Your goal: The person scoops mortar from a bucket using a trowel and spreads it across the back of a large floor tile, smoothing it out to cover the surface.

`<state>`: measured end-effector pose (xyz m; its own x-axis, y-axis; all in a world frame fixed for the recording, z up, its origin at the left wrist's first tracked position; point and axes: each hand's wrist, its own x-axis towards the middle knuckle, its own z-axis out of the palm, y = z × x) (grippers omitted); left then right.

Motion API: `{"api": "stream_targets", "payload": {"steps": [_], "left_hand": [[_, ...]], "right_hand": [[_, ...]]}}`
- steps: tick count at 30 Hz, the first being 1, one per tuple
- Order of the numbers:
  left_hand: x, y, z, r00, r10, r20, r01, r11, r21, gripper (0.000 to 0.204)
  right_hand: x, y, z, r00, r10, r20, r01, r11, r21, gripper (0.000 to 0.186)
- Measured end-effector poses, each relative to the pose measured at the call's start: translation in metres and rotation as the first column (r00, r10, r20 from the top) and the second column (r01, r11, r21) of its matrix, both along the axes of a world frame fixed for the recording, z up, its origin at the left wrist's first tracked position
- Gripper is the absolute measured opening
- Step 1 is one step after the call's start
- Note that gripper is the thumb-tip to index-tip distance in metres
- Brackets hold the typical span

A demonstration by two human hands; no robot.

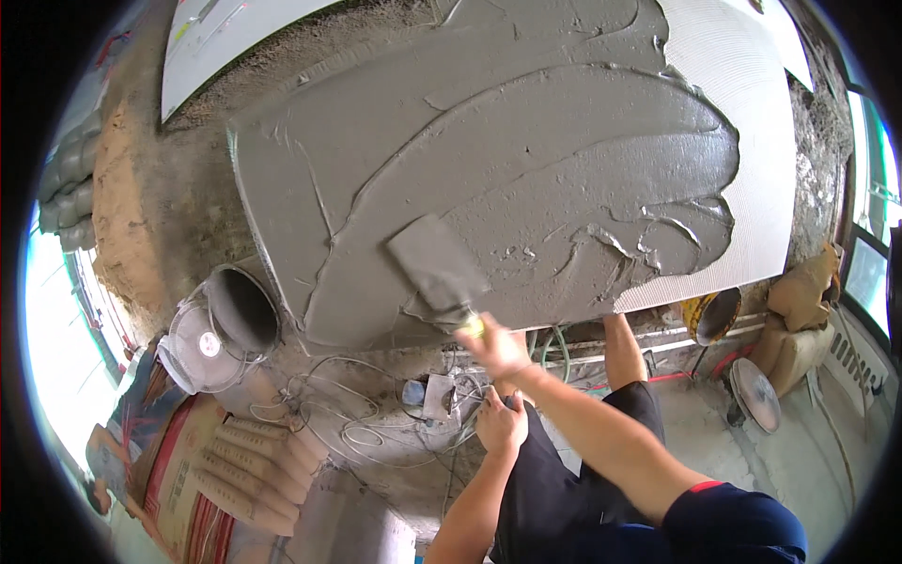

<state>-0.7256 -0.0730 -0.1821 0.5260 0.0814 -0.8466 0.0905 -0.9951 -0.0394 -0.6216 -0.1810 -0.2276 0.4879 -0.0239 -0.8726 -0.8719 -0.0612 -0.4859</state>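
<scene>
A large white ribbed-backed panel (752,122) lies before me, most of it coated in wet grey mortar (526,141). My right hand (493,348) is closed round the yellow-green handle of a wide-bladed trowel (437,261), slightly blurred by motion. The trowel's blade rests on the mortar near the panel's front edge and is smeared with it. Close to my lap, my left hand (503,421) has its fingers curled; what they hold, if anything, I cannot make out. Curved ridges and rough lumps mark the mortar at the right.
At left stand a grey bucket (242,315) and a whitish lid or pail (199,346). Loose cables (352,414) lie on the floor beside stacked cardboard (254,470). A yellow-rimmed bucket (711,315), a round lidded container (754,395) and sacks (799,301) are at right. Another person (113,451) is lower left.
</scene>
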Motion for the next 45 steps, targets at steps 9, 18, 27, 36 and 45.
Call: {"api": "stream_targets", "payload": {"steps": [9, 18, 27, 36, 45], "left_hand": [[-0.01, 0.068, -0.02, 0.96, -0.058, -0.274, 0.009, 0.985, -0.174, 0.058], [-0.009, -0.007, 0.008, 0.999, -0.036, -0.014, 0.036, 0.999, 0.0, 0.066], [-0.03, -0.057, 0.014, 0.984, -0.176, 0.02, 0.173, 0.977, 0.125, 0.064], [-0.047, -0.095, 0.008, 0.946, -0.321, 0.048, 0.312, 0.94, 0.135, 0.062], [-0.033, -0.114, 0.007, 0.901, -0.433, 0.014, 0.426, 0.892, 0.149, 0.058]], "right_hand": [[-0.01, 0.071, 0.015, 0.979, 0.198, 0.053, -0.184, 0.964, -0.193, 0.047], [-0.142, -0.13, 0.018, 0.942, -0.316, 0.114, 0.326, 0.78, -0.534, 0.037], [-0.267, -0.345, 0.009, 0.911, -0.395, 0.121, 0.373, 0.661, -0.65, 0.036], [-0.284, -0.412, -0.016, 0.319, -0.915, 0.246, 0.945, 0.327, -0.009, 0.039], [-0.109, -0.236, -0.024, 0.65, -0.638, 0.412, 0.701, 0.713, -0.002, 0.048]]}}
